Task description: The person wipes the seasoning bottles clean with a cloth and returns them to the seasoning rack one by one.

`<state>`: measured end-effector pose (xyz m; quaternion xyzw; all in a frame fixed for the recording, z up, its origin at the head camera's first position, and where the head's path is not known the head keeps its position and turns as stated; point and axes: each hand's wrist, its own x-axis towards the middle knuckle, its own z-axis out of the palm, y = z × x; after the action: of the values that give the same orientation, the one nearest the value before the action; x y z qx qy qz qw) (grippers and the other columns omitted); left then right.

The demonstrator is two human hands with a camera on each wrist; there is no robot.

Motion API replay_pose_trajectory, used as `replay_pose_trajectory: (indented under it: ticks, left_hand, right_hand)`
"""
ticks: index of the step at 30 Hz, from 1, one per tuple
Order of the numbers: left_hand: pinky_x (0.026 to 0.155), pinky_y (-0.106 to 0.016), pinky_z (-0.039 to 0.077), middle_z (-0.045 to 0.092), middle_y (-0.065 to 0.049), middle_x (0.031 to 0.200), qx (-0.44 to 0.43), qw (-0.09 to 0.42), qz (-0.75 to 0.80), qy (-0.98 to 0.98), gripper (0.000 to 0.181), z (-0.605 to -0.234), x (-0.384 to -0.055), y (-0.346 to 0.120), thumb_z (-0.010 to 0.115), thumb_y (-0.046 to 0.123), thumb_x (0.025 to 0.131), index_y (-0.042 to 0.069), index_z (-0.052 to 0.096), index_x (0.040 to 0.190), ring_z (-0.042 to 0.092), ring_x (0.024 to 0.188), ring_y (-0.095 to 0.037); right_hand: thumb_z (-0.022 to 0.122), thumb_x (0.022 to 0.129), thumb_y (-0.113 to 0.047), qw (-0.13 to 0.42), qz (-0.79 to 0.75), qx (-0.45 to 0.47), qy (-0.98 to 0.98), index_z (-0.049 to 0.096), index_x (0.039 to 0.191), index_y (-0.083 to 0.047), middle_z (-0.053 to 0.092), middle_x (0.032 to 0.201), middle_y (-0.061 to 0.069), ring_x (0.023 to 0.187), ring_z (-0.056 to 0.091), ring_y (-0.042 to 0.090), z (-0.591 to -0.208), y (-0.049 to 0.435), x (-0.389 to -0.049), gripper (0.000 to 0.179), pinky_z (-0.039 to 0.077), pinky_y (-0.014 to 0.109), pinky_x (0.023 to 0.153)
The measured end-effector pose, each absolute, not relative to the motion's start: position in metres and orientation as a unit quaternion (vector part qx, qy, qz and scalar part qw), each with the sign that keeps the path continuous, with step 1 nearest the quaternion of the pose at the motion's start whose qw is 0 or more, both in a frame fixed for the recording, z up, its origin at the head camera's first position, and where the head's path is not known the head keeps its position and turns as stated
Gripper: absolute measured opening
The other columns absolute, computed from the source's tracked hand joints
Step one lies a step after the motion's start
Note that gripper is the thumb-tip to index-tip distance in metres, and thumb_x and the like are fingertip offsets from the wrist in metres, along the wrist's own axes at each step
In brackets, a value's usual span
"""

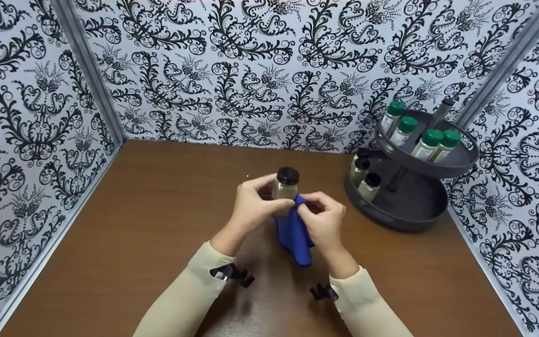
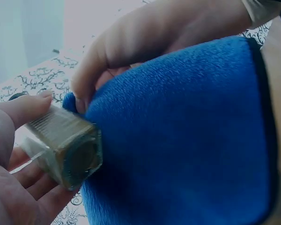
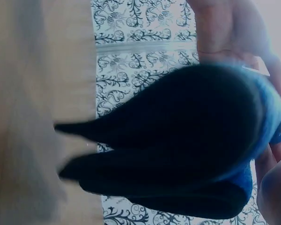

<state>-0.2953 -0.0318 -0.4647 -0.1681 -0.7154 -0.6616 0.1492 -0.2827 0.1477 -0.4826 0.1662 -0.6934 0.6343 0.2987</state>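
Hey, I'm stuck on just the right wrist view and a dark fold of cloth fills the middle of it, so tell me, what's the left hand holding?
Observer: In the head view, the left hand holds a jar with its black lid uppermost.

Operator: Okay, is its bottom covered?

Observer: No, the left wrist view shows the jar's base bare, with the blue cloth beside it.

Operator: And what else is on the table?

Observer: On the right of the head view stands a two-tier stand, with four green-capped jars on its upper tier.
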Motion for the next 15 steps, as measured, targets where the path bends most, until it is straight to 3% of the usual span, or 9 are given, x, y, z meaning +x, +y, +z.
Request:
replay_pose_trajectory:
  ticks: [7, 15]
  left_hand:
    - [0.075, -0.029, 0.061, 0.08, -0.004, 0.096, -0.187, 0.096, -0.642, -0.737, 0.048, -0.477, -0.3, -0.024, 0.098, 0.019, 0.073, 0.017, 0.082, 0.118, 0.073, 0.082, -0.013]
    - [0.072, -0.029, 0.061, 0.079, -0.001, 0.09, -0.193, 0.061, -0.627, -0.752, 0.044, -0.479, -0.301, -0.025, 0.096, 0.022, 0.073, 0.02, 0.082, 0.114, 0.073, 0.08, -0.016]
  right_hand:
    - [0.069, 0.079, 0.018, 0.328, 0.672, 0.147, -0.647, 0.076, 0.088, 0.013, 0.077, 0.079, -0.007, 0.069, 0.069, 0.004, -0.475, 0.157, -0.288, 0.012, 0.057, 0.017, 0.063]
    - [0.069, 0.08, 0.02, 0.337, 0.695, 0.153, -0.616, 0.072, 0.09, 0.019, 0.077, 0.082, -0.005, 0.069, 0.069, 0.005, -0.471, 0.161, -0.292, 0.011, 0.057, 0.018, 0.064]
